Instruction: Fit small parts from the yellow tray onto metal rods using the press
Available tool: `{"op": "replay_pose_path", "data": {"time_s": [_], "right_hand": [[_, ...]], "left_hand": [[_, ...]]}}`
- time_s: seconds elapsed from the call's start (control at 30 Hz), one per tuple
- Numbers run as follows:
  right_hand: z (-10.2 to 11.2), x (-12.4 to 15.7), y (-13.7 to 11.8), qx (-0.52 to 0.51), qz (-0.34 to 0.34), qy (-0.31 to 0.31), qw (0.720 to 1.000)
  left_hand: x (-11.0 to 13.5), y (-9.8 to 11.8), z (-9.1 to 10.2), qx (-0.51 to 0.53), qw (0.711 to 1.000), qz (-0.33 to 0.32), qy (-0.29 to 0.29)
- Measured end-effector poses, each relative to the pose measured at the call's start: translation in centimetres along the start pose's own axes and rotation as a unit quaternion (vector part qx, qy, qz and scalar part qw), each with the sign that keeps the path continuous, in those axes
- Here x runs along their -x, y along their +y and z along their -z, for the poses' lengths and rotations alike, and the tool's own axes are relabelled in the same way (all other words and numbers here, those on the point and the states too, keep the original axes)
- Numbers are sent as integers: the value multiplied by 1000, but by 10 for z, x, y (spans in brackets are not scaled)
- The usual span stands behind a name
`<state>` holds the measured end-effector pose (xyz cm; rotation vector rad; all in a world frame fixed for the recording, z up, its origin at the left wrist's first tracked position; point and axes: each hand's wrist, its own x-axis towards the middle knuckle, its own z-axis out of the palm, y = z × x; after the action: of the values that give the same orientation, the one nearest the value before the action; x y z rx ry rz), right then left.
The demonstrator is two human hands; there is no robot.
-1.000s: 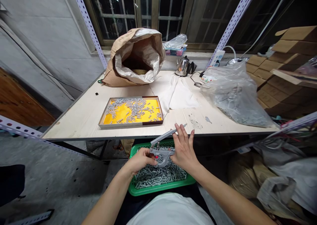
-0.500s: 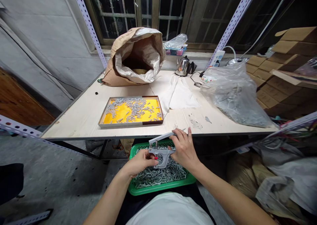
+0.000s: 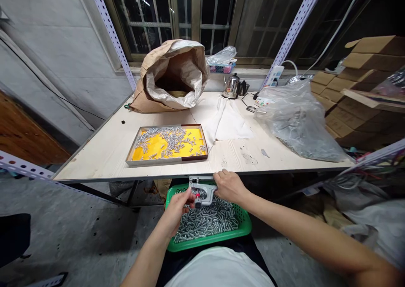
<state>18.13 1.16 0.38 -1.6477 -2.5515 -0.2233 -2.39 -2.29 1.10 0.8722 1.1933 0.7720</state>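
Above the green basket [image 3: 211, 242], your right fingers [image 3: 225, 179] grip the grey tool [image 3: 210, 191]; left fingers [image 3: 186, 194], grasp unclear, risk pinching upon squeezing.

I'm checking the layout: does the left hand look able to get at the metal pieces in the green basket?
Probably yes: the left hand is at the left side of the green basket, and the metal pieces lie uncovered. The grey tool in the right hand hides only some.
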Motion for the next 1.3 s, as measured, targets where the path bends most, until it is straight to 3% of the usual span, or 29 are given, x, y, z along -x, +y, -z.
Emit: {"op": "replay_pose_path", "data": {"time_s": [0.13, 0.3, 0.4, 0.57, 0.67, 0.73, 0.77, 0.87, 0.93, 0.97, 1.03, 1.13, 1.3], "right_hand": [[6, 8, -8, -3, -46, 37, 998], [12, 21, -15, -48, -63, 132, 988], [13, 30, -15, -52, -77, 150, 984], [4, 51, -5, -36, -105, 162, 981], [-7, 65, 4, -26, -97, 173, 980], [-14, 73, 9, -26, -103, 178, 978], [-16, 76, 11, -26, -107, 181, 977], [-18, 81, 16, -26, -112, 197, 974], [-17, 81, 17, -27, -104, 206, 973], [-17, 80, 16, -28, -100, 209, 972], [-16, 78, 15, -28, -94, 208, 973], [-16, 75, 12, -30, -92, 199, 975], [-9, 65, 16, -27, -103, 199, 974]], "left_hand": [[0, -5, 0, -75, 997, -1, -22], [2, -9, 1, -67, 996, -36, -36], [3, -11, -1, -51, 994, -100, 11], [10, -13, 3, -57, 969, -201, 135], [14, -12, 10, -191, 959, -193, 80], [7, -3, 21, -291, 936, -195, 32], [0, 6, 29, -336, 917, -212, 37], [-41, 51, 63, -475, 821, -268, 167], [-76, 86, 89, -564, 747, -239, 258], [-93, 102, 100, -572, 740, -230, 269], [-121, 126, 116, -578, 739, -219, 269], [-143, 140, 125, -566, 755, -218, 250], [-132, 128, 110, -515, 793, -236, 225]]}}
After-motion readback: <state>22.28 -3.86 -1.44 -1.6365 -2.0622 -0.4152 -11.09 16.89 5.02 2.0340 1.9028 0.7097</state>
